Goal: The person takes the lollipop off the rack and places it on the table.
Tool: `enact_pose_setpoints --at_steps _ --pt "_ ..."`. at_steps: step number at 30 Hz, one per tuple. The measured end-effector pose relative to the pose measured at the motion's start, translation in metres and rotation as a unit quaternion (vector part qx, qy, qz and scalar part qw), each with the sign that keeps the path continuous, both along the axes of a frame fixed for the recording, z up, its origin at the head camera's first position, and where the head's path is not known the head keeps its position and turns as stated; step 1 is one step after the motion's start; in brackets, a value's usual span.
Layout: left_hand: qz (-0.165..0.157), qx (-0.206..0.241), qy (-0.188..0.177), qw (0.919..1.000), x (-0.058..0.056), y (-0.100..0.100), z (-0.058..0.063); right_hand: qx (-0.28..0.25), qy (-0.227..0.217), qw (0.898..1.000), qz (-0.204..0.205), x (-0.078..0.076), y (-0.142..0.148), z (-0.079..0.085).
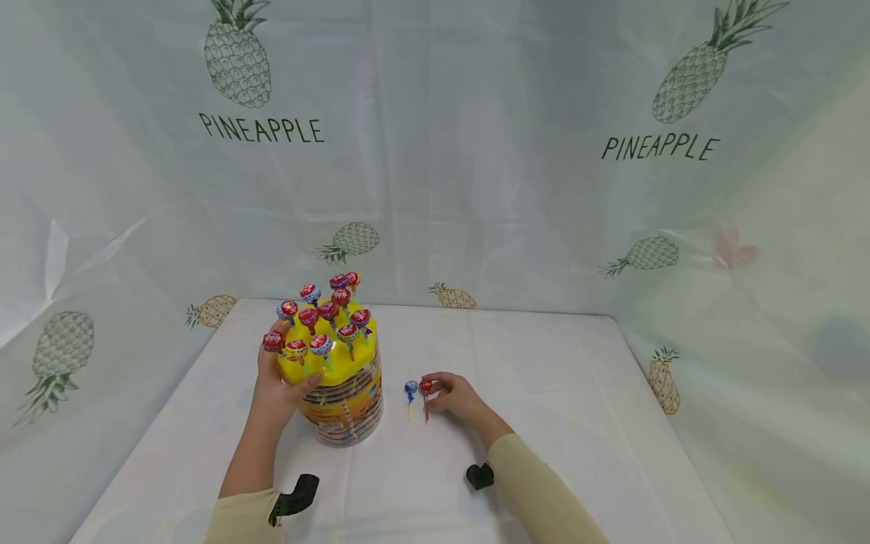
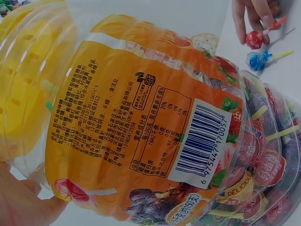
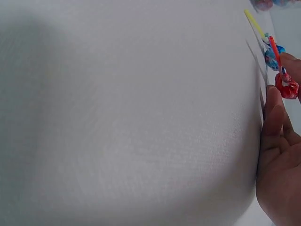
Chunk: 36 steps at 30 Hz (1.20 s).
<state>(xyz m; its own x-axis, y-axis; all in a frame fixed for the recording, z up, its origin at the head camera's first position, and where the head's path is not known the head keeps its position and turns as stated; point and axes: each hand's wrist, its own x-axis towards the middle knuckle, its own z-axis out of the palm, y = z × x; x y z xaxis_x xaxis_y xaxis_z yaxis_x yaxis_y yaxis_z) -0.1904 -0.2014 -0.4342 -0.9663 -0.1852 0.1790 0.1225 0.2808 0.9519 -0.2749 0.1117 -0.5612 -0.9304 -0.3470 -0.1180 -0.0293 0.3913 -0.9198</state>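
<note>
A clear ridged candy jar [image 1: 345, 414] with a yellow lid [image 1: 343, 372] stands tilted slightly on the left of the table. Several wrapped lollipops [image 1: 328, 310] stick up from holes in the lid. My left hand [image 1: 273, 397] grips the jar around its lid end, thumb in front and fingers mostly hidden behind. In the left wrist view, more lollipops [image 2: 270, 167] show through the clear plastic. Right of the jar, my right hand [image 1: 464, 398] pinches a red lollipop [image 3: 286, 86] at the table surface. Beside it lies a blue lollipop [image 1: 411, 388] with a yellow stick.
A white cloth covers the table [image 1: 544, 363], and a pineapple-print curtain [image 1: 462, 189] hangs behind and at both sides. Black wrist mounts [image 1: 297, 496] sit on both sleeves.
</note>
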Motion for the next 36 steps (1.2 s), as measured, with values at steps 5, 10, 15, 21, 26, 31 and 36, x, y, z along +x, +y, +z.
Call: enact_pose_setpoints --at_steps 5,10,15,21,26,31,36 --pt "-0.002 -0.006 0.007 1.0000 0.0004 -0.0006 -0.0009 0.024 0.016 1.000 0.004 -0.0003 -0.0032 -0.0007" --pt "0.000 -0.005 -0.007 1.0000 0.0006 -0.0007 -0.0004 0.038 0.028 0.999 0.005 -0.0011 -0.0060 -0.0020" --pt "0.002 0.002 -0.010 1.0000 0.0008 -0.0005 -0.0003 0.042 0.029 0.999 0.001 -0.0018 -0.0077 -0.0033" --pt "-0.003 -0.002 0.002 1.0000 0.0019 -0.0007 -0.0004 0.052 0.035 0.998 0.003 -0.0029 -0.0091 -0.0073" --pt "-0.004 -0.002 0.004 1.0000 0.0019 -0.0003 -0.0005 0.050 0.045 0.998 0.009 -0.0020 -0.0091 -0.0067" --pt "-0.002 0.000 0.001 1.0000 0.0016 -0.0003 -0.0004 0.055 0.042 0.998 0.005 -0.0012 -0.0093 -0.0057" --pt "0.000 0.000 -0.009 1.0000 0.0010 -0.0008 -0.0001 0.055 0.040 0.998 0.006 -0.0018 -0.0082 -0.0063"
